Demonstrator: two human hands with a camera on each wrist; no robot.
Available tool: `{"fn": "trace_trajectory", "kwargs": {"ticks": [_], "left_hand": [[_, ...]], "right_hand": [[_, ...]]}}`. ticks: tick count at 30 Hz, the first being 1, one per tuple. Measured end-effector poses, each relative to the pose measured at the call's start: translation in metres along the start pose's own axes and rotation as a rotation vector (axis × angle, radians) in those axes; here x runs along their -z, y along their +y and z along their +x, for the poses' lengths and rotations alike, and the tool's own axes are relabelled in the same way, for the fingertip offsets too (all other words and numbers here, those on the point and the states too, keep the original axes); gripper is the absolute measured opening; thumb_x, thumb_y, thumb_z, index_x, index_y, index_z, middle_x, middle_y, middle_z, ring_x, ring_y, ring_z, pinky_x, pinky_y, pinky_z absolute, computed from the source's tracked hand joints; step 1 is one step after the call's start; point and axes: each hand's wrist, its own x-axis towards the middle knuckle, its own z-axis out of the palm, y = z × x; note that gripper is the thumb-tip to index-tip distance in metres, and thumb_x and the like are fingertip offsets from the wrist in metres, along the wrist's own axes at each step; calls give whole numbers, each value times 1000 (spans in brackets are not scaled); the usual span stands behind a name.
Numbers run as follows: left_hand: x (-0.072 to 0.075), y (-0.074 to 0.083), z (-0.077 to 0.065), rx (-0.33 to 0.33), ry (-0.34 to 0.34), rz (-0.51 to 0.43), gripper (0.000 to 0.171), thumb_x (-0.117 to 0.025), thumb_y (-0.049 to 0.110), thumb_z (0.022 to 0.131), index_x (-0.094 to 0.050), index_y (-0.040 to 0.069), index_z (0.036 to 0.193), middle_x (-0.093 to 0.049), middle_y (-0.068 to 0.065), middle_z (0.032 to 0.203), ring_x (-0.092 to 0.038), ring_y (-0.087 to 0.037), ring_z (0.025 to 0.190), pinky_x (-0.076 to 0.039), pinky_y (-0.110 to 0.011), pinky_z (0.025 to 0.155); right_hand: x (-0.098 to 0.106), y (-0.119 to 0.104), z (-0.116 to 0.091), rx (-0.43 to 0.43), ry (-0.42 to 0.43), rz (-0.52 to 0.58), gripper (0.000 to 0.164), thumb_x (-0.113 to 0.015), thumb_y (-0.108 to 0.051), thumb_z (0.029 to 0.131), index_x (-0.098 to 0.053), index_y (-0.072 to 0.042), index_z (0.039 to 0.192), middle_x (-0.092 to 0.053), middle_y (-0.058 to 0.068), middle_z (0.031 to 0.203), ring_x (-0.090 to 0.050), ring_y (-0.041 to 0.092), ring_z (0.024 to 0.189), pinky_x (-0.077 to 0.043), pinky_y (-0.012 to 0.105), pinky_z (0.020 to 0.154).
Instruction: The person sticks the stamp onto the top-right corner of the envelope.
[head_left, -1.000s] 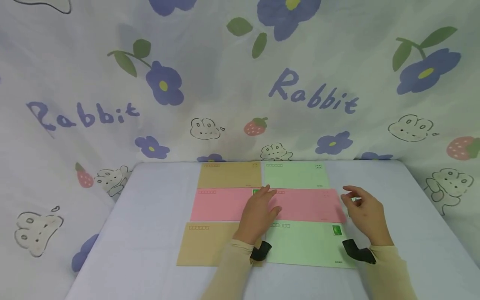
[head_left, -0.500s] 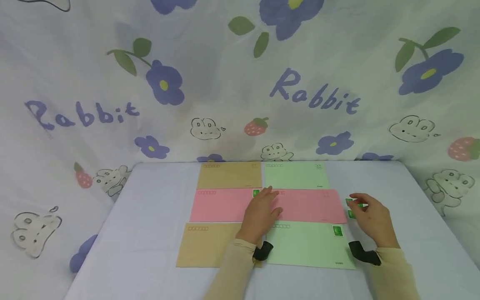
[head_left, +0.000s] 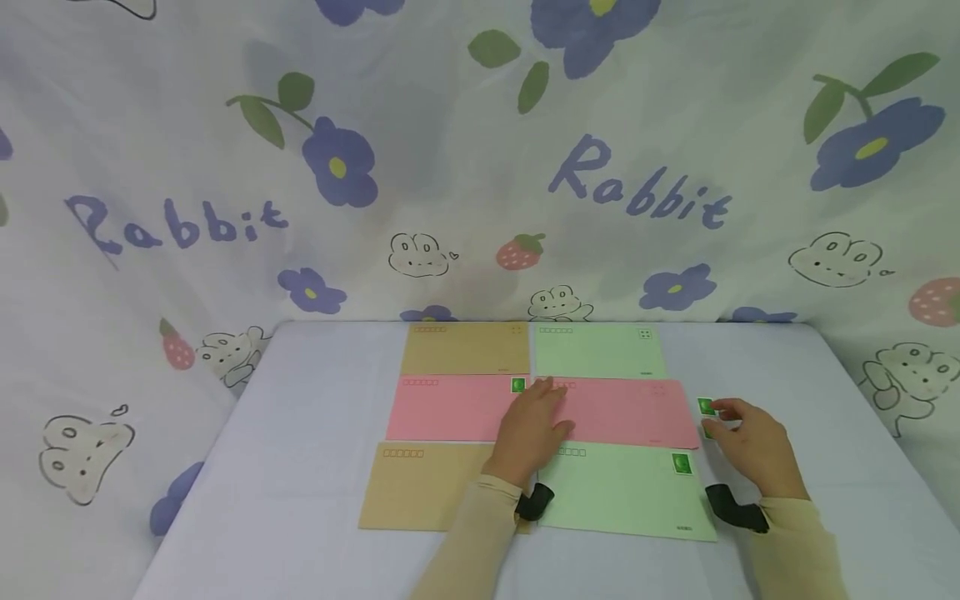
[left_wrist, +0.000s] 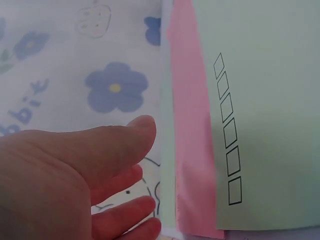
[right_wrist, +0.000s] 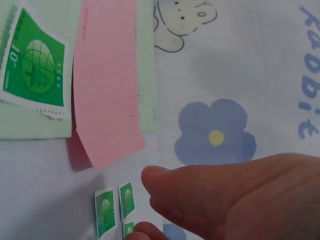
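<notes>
My left hand [head_left: 528,432] lies over the inner ends of the two pink envelopes in the head view, its fingers loosely spread. In the left wrist view nothing is between its thumb and fingers. My right hand [head_left: 761,446] is beside the right pink envelope [head_left: 618,412], close over a few loose green stamps [head_left: 707,407]. In the right wrist view, three small stamps [right_wrist: 105,212] lie on the table, with a finger beside the nearest; thumb and fingers are apart and no held stamp shows. The lower green envelope [head_left: 622,496] bears a green stamp [head_left: 682,463].
Envelopes lie in two columns. Brown envelopes [head_left: 465,348] are at the back left and front left [head_left: 420,487]. A left pink envelope [head_left: 450,408] has a stamp [head_left: 518,385], and a green envelope [head_left: 597,350] is at the back right. A patterned cloth [head_left: 450,167] hangs behind the white table [head_left: 300,458].
My right hand has moved slightly right and toward me, uncovering stamps beside the pink envelope. My left hand stays over the pink envelopes, with little movement. The head view has shifted slightly.
</notes>
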Motion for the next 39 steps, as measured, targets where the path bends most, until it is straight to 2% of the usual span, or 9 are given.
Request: {"fn": "trace_trajectory", "kwargs": {"ticks": [7,20,27,39], "left_hand": [[-4,1,-1,-25,-1,33,51,-67,33,83,-55,14,130,-42,-8,142,-36,-25,132,-29,-38,109],[-10,2,0,-22,-33,81,52,-68,32,84,-55,14,130,-42,-8,143,-33,-23,134,-26,-37,110],[-13,2,-1,-32,-54,106,50,-67,31,84,-56,14,129,-42,-8,142,-34,-22,134,-25,-35,111],[-14,2,-1,-28,-39,127,48,-68,29,83,-58,14,127,-43,-7,141,-34,-21,134,-26,-34,111]], "right_hand": [[-1,6,0,20,-43,-29,48,-59,-29,88,-53,5,121,-57,29,109,-56,41,93,-49,44,64],[-3,11,0,7,-69,-40,51,-61,-31,87,-52,6,121,-55,31,111,-53,44,98,-48,49,69],[-3,13,1,23,-71,-51,47,-62,-25,85,-54,6,119,-56,31,109,-55,42,95,-49,47,67],[-6,8,4,16,-29,-65,35,-62,-13,82,-59,8,110,-56,32,106,-58,38,87,-49,44,64]]}}
